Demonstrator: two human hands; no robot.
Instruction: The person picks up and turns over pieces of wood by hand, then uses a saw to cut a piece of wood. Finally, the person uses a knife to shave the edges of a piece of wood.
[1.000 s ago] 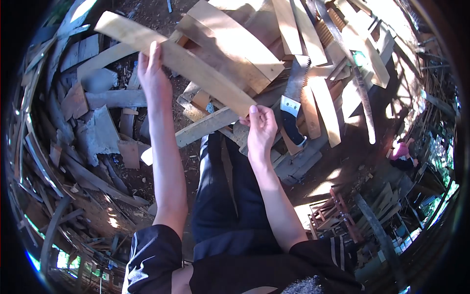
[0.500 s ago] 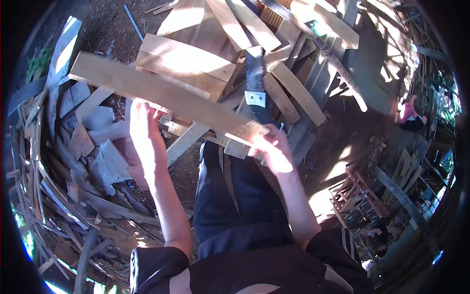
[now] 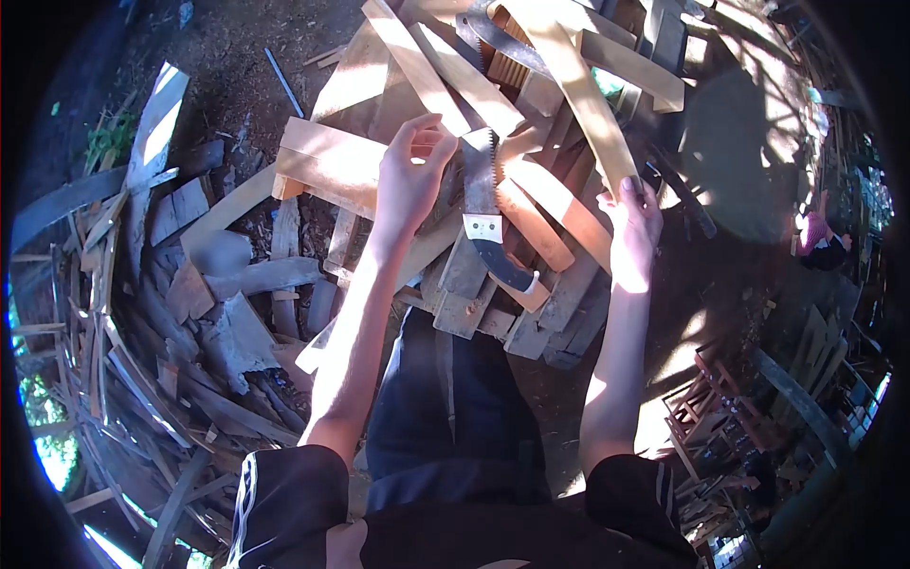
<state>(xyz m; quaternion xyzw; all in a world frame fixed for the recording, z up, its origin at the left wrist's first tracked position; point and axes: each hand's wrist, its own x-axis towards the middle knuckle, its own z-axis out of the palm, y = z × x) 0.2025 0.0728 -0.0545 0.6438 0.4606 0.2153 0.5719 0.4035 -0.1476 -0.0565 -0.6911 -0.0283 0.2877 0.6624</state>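
Note:
My right hand (image 3: 633, 228) is closed around the near end of a long wooden board (image 3: 580, 90), which slants up and away to the left across the pile. Raised over the cut boards, my left hand (image 3: 415, 175) is empty, its fingers curved and apart. Just right of it lies a handsaw (image 3: 482, 180) with a toothed blade, a pale metal plate and a dark curved handle. A wide plank (image 3: 332, 166) is partly hidden behind my left wrist. Two curved wooden pieces (image 3: 536, 223) rest beside the saw blade.
A second curved saw (image 3: 507, 43) lies at the far side of the pile, partly under the held board. Scrap wood (image 3: 242, 337) is heaped on the left. At the right are a wooden frame (image 3: 706, 408) and a person in pink (image 3: 815, 232).
The long board has swung from across my lap to the far right, now held by my right hand alone. My left hand has let go and moved right, towards the saw.

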